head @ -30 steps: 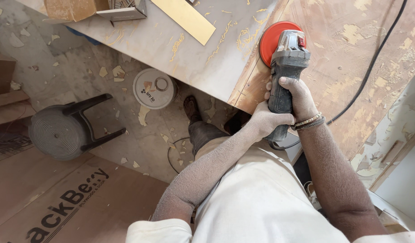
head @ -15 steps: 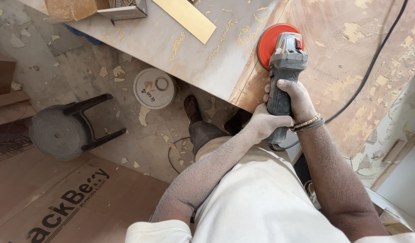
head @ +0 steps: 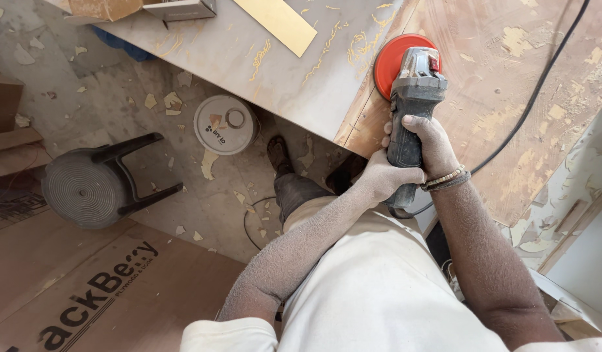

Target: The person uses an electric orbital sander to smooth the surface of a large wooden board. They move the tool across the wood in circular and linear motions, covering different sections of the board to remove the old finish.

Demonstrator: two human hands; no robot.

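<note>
Shifted slightly left along the board edge, the grey angle grinder (head: 413,98) rests its orange sanding disc (head: 391,62) on the reddish plywood sheet (head: 510,85).
Both hands stay clamped on its body: right hand (head: 431,146) wraps on top, left hand (head: 382,177) just below. Its black cord (head: 542,85) trails across the sheet; a black stool (head: 92,186) and white lidded tub (head: 224,125) stand on the floor.

Both arms reach forward from the near edge, converging toward the middle right. The left hand (head: 382,177) comes in from the near left, forearm dusted pale, its fingers curled tight in a closed grip. The right hand (head: 431,145) sits just beyond and to the right of it, also wrapped closed, thumb lying on top. A beaded band circles the right wrist. The two hands touch each other.
</note>
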